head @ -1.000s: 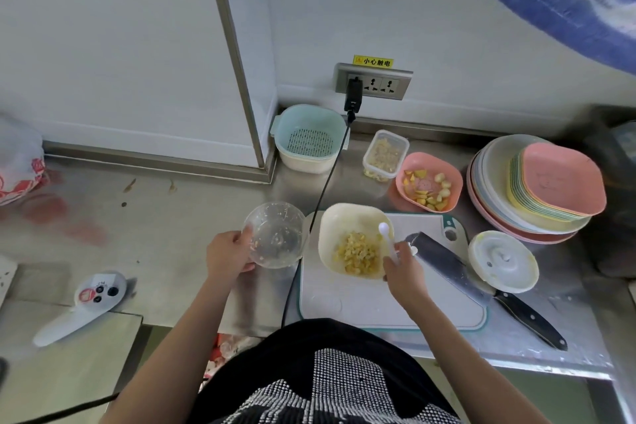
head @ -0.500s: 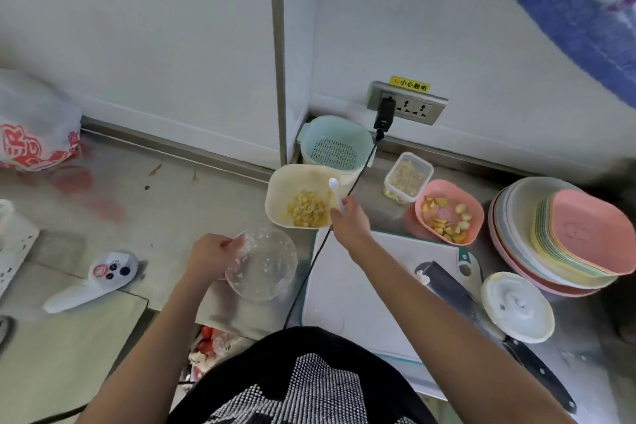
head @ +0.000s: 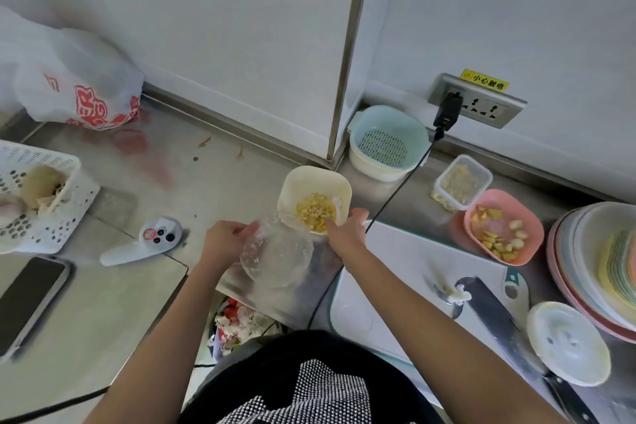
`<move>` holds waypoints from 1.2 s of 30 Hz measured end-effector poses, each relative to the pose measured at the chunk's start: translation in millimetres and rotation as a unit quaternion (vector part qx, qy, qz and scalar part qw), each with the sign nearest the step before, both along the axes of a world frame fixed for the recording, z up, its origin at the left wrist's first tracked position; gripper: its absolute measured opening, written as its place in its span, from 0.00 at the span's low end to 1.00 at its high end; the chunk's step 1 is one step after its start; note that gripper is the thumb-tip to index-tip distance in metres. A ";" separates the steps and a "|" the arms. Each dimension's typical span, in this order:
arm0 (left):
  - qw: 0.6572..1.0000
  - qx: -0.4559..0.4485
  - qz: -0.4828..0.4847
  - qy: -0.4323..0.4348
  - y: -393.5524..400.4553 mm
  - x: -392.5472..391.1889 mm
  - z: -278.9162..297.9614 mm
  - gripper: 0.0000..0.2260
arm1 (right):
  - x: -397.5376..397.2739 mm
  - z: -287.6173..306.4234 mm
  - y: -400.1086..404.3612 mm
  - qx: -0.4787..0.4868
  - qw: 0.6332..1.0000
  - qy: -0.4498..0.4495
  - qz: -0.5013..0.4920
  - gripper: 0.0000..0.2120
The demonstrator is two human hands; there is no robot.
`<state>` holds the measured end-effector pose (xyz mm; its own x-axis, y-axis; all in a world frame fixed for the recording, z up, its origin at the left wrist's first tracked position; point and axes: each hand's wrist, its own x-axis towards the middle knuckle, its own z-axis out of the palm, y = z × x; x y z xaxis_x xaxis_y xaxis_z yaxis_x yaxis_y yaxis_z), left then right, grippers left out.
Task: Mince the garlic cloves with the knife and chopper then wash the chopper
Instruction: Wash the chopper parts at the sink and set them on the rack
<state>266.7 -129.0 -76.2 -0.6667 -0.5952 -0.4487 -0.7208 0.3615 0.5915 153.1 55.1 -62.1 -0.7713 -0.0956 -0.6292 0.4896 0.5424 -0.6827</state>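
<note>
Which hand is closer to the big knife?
The right hand. It holds the cream bowl of minced garlic at the cutting board's far corner, and the knife lies on the board's right side. The left hand holds the clear chopper bowl, further left.

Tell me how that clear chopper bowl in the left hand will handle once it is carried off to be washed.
The clear chopper bowl looks like thin rigid plastic, so probably light and stiff. Garlic residue clings inside, so it may be slick. The left hand grips only its rim, so it could tilt.
</note>
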 end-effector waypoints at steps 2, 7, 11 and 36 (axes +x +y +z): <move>1.000 0.002 -0.003 0.005 2.0 -0.7 -0.2 0.22 | -1.8 0.0 1.0 0.014 0.999 0.023 0.024 0.21; 1.000 0.015 -0.015 0.016 7.3 -4.8 4.9 0.22 | -6.3 4.9 5.9 0.011 0.999 0.029 0.032 0.20; 0.997 0.070 0.007 0.029 15.8 -15.9 15.3 0.22 | -9.7 10.3 17.7 0.021 0.998 0.040 0.051 0.15; 0.944 0.087 -0.317 -0.001 168.3 -71.5 38.1 0.17 | -17.2 59.2 112.2 0.016 0.951 0.307 -0.008 0.10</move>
